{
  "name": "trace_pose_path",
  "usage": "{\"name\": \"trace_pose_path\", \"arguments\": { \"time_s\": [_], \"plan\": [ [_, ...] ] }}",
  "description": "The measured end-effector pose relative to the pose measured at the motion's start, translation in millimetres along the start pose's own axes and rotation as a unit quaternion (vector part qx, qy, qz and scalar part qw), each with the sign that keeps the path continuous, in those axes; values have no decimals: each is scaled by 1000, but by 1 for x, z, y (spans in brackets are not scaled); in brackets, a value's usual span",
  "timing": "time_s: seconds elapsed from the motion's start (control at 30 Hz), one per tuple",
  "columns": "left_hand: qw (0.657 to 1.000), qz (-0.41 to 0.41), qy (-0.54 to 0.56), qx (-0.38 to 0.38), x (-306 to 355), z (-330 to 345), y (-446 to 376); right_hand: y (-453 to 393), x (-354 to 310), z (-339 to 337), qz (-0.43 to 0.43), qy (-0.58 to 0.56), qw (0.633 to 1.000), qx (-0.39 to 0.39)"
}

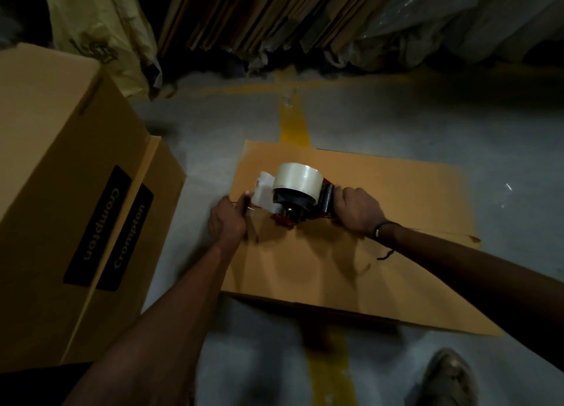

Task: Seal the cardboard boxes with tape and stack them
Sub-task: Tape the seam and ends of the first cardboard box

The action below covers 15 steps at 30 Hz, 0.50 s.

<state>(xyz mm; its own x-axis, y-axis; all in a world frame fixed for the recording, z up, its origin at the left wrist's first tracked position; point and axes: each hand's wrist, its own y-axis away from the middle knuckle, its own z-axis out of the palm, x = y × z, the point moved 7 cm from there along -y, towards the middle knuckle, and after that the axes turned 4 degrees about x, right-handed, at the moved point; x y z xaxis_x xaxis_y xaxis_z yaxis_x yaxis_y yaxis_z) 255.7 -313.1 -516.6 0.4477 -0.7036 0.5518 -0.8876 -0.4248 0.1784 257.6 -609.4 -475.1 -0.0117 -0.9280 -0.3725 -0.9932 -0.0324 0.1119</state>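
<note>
Head view: tape start at box seam

Right hand grips the dispenser handle. Left hand pinches the tape end at the left edge of the box on the floor. Judged: seam just begun, stacking pending. Two boxes stand left, seals unseen. Seam line is dim.

bare forearms — dark beaded wristband with loose thread — worn shoe
</note>
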Motion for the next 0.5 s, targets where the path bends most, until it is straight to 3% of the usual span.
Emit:
{"name": "trace_pose_path", "arguments": {
  "time_s": [0.2, 0.43, 0.5],
  "plan": [
    [1000, 15, 8, 24, -7, 0, -3, 10, 29, -4, 1, 8, 1000, -5],
    [1000, 8, -1, 29, -5, 3, -4, 43, 129, -48, 102, 24, 994, -9],
    [999, 22, 8, 43, 0, 3, -2, 49, 153, -55, 78, 52, 995, -28]
  ]
}}
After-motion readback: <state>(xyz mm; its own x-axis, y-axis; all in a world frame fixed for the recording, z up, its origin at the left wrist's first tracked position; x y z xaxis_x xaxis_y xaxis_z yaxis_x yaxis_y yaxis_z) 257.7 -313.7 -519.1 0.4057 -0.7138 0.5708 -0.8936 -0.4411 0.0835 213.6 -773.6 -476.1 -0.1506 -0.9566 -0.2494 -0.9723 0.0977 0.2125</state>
